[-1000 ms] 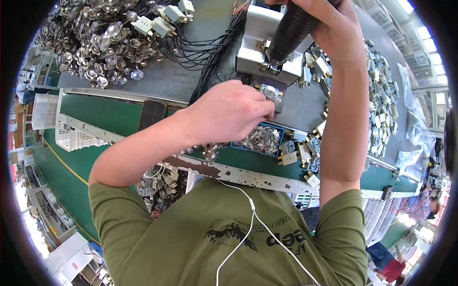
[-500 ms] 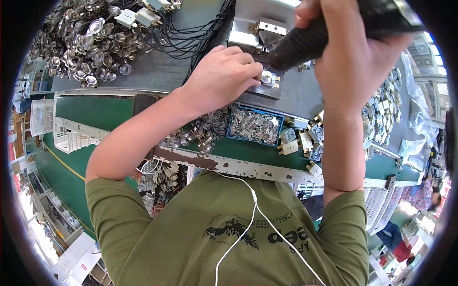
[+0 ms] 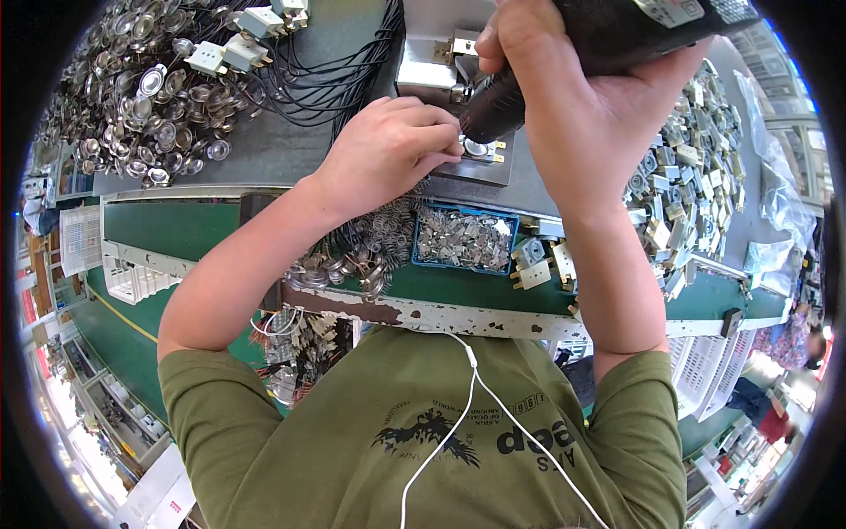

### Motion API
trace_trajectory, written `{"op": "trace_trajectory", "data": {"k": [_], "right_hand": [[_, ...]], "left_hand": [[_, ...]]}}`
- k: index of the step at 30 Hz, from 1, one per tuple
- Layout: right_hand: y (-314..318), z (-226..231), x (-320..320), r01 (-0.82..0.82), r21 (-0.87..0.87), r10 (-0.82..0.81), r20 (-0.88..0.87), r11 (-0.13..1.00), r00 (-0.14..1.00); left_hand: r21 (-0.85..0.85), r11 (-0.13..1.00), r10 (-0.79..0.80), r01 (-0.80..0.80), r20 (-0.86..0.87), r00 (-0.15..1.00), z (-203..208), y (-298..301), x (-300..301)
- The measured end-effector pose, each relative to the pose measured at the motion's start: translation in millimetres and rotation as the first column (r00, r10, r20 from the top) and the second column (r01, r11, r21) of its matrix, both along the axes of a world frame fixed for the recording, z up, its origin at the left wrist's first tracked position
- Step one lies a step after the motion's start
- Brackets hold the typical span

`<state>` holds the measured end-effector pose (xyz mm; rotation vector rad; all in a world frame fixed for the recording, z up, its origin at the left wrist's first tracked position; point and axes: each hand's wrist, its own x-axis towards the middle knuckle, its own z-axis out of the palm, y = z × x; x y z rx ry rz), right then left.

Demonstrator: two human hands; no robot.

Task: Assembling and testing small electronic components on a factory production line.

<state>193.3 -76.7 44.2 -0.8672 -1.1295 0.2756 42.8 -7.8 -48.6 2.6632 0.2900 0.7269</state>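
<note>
My right hand (image 3: 586, 132) grips a thick black electric screwdriver (image 3: 498, 108), tilted down to the left. Its tip is over a small white part (image 3: 483, 152) with a round metal centre and brass-coloured tabs, lying on a flat metal block (image 3: 480, 172). My left hand (image 3: 383, 150) is closed, thumb and fingers pinched at the part's left side, beside the tool's tip. Whatever sits between those fingertips is hidden. Behind the tool stands a metal fixture (image 3: 427, 78), partly covered by my right hand.
A heap of round metal cups (image 3: 154, 115) lies at the far left, near black cables (image 3: 330, 84). A blue tray (image 3: 514, 231) of small metal pieces and several springs (image 3: 388, 225) sit on the nearer ledge. White-grey switch-like parts (image 3: 687, 185) are piled at right.
The screwdriver has come down and left, with its tip now over the white part. My left hand stays pinched beside it. The whole view has shifted slightly.
</note>
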Motion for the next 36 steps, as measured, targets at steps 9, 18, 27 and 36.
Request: {"op": "trace_trajectory", "data": {"k": [9, 18, 27, 36], "right_hand": [[1.9, 1.6, -13.4, -0.115, -0.078, 0.1, -0.169, 0.99, 0.981], [21.3, 0.4, 0.5, -0.291, -0.1, 0.297, 0.044, 0.951, 0.954], [3.8, -6.4, -12.6, -0.067, -0.128, 0.085, 0.137, 0.99, 0.987], [2.5, -7.0, -10.5, -0.075, -0.207, 0.09, 0.064, 0.976, 0.994]], "left_hand": [[0.026, 1.0, 0.003, -0.004, 0.03, 1.0, -4.2, -1.9, -1.6], [-0.163, 0.967, 0.172, -0.195, -0.144, 0.975, 1.3, 0.3, 2.2], [-0.018, 0.981, 0.163, -0.192, -0.455, 0.875, 26.5, -5.0, 7.8], [-0.033, 0.978, 0.165, -0.205, -0.471, 0.867, 25.6, -0.6, 10.8]]}}
